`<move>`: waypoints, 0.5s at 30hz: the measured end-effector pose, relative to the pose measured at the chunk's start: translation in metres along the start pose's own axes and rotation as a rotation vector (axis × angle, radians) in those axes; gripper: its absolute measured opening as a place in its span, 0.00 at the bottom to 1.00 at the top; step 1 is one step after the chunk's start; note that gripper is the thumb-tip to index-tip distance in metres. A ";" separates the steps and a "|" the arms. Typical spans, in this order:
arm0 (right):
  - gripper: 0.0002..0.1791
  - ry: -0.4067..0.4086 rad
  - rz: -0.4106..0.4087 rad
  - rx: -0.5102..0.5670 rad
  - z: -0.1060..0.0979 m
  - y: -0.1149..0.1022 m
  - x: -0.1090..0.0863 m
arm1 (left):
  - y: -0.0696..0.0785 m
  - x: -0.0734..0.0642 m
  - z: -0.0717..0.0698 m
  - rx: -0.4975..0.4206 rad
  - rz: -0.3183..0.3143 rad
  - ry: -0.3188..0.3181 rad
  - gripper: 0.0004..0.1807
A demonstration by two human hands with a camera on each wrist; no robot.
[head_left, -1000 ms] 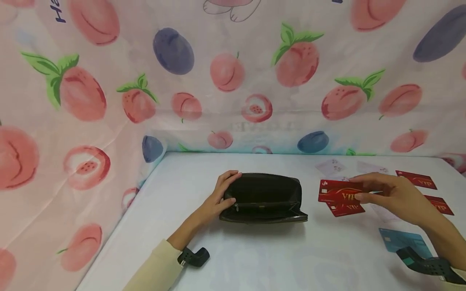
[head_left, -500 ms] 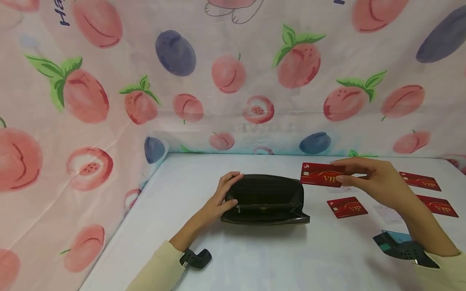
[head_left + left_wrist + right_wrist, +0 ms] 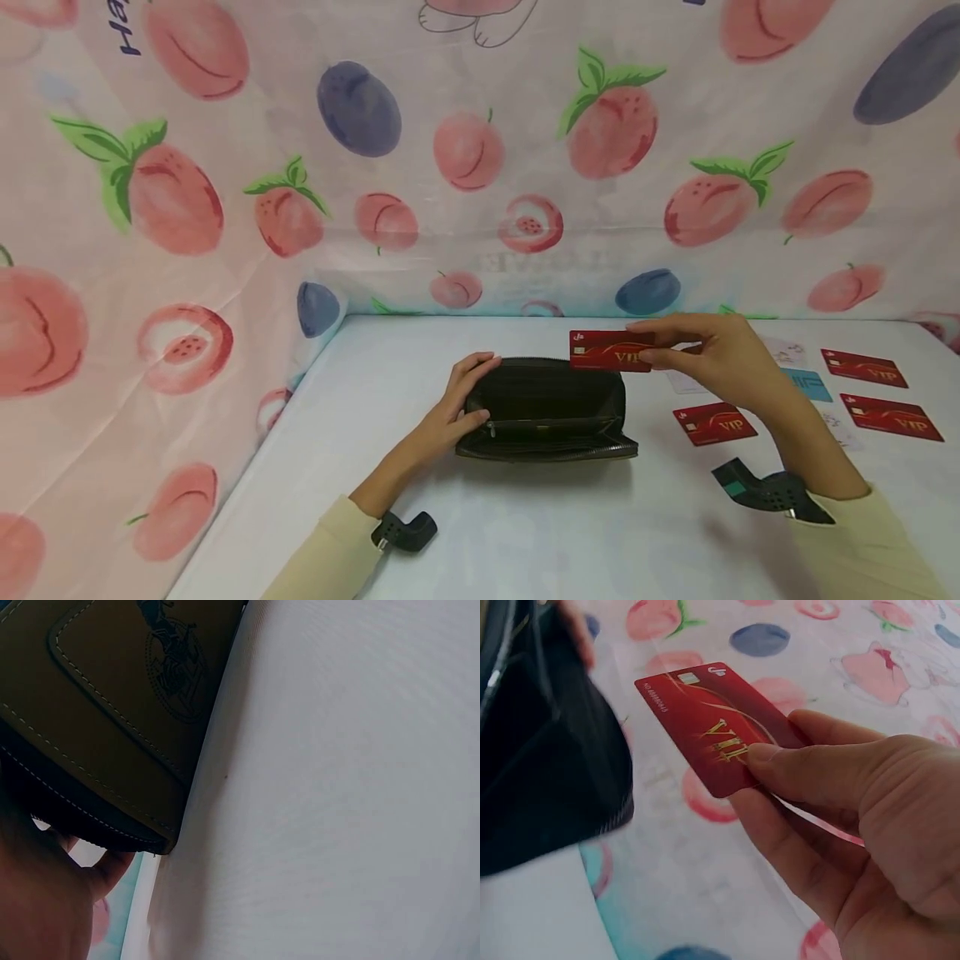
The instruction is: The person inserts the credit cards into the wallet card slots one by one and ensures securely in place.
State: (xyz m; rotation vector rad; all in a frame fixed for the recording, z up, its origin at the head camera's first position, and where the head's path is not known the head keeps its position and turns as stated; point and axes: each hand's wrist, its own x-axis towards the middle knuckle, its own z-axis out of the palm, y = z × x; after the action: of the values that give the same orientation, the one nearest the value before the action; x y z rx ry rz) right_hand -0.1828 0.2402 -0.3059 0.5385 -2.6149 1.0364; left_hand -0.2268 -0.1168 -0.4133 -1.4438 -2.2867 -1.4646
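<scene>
An unzipped dark wallet (image 3: pixel 543 392) stands open on the table, its inner compartments facing up. My left hand (image 3: pixel 442 412) grips its left end, thumb over the front edge and fingers behind. In the left wrist view the wallet's brown outer side (image 3: pixel 112 727) shows stitching and a dark emblem. Between thumb and fingers my right hand (image 3: pixel 720 358) pinches a red VIP card (image 3: pixel 603 350), which overlaps the wallet's back right rim in the head view. The right wrist view shows the card (image 3: pixel 705 727) tilted, apart from the wallet's dark side (image 3: pixel 555 750).
Right of the wallet lie three red VIP cards, the nearest card (image 3: pixel 715 425) just beside it. A blue card (image 3: pixel 813 384) and several pale cards (image 3: pixel 785 350) lie among them, partly behind the right arm. Patterned fruit cloth (image 3: pixel 465 242) hangs behind the white table (image 3: pixel 525 533).
My right hand has carried the red card up and leftward, from over the other cards to the wallet's back right rim. The left hand and wallet stay put.
</scene>
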 end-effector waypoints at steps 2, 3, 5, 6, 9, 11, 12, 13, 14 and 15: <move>0.19 -0.008 0.013 0.019 0.002 -0.004 0.003 | 0.000 0.001 0.000 0.003 0.000 0.001 0.35; 0.18 -0.013 0.015 0.027 0.003 -0.006 0.005 | 0.000 0.001 0.000 0.005 0.002 0.002 0.34; 0.18 -0.026 0.011 0.036 0.004 -0.009 0.008 | 0.001 0.001 0.000 0.006 0.005 0.003 0.34; 0.18 -0.030 0.013 0.047 0.004 -0.010 0.010 | 0.001 0.001 0.000 0.006 0.005 0.003 0.34; 0.18 -0.037 -0.014 0.060 0.006 -0.015 0.014 | 0.002 0.001 -0.001 0.011 0.005 0.005 0.34; 0.18 -0.037 -0.037 0.063 0.008 -0.017 0.017 | 0.002 0.001 -0.001 0.014 0.002 0.007 0.34; 0.18 -0.035 -0.049 0.062 0.009 -0.019 0.019 | 0.001 0.001 0.000 0.012 0.002 0.009 0.34; 0.18 -0.033 -0.062 0.062 0.010 -0.020 0.020 | 0.001 0.001 0.000 0.013 0.004 0.011 0.34; 0.18 -0.030 -0.077 0.064 0.011 -0.020 0.021 | 0.000 0.001 0.001 0.011 0.005 0.012 0.34; 0.18 -0.027 -0.088 0.069 0.012 -0.021 0.022 | -0.001 0.001 0.001 0.011 0.005 0.013 0.34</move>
State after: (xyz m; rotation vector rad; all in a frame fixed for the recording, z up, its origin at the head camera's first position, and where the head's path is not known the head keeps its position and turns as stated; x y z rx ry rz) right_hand -0.1945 0.2123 -0.2938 0.6821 -2.5610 1.1021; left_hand -0.2278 -0.1150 -0.4142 -1.4316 -2.2780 -1.4533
